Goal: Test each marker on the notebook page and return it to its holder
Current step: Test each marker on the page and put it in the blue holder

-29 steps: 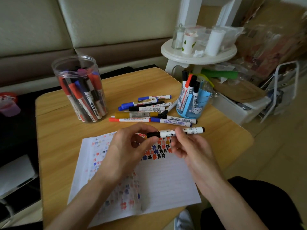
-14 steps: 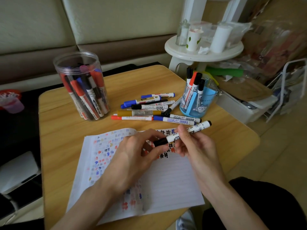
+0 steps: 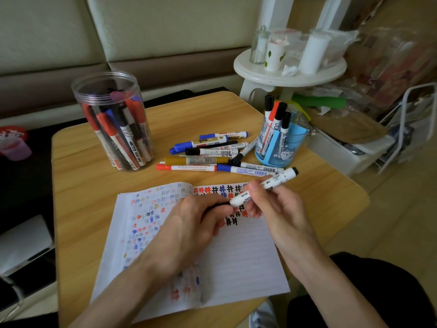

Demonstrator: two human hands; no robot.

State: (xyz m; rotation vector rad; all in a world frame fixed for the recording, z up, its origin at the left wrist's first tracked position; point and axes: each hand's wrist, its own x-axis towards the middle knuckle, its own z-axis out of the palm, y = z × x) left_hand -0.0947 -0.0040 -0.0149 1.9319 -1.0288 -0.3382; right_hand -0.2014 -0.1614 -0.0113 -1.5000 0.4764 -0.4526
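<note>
The surface (image 3: 82, 185) is finished in smooth, pale wood grain with a soft sheen. At the upper left, the jar (image 3: 89, 95) is made of clear, glossy plastic. The notebook (image 3: 241, 256) is of matt, lined paper. The markers (image 3: 208, 151) are cased in glossy plastic.

White marker (image 3: 281, 178) tilted above scribbled notebook page (image 3: 236, 256).

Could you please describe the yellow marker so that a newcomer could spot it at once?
On the wooden table, between the clear jar and the blue cup, lies a loose pile of markers. The yellow marker lies just behind the red-capped marker at the front. It alone is mustard-yellow.
</note>
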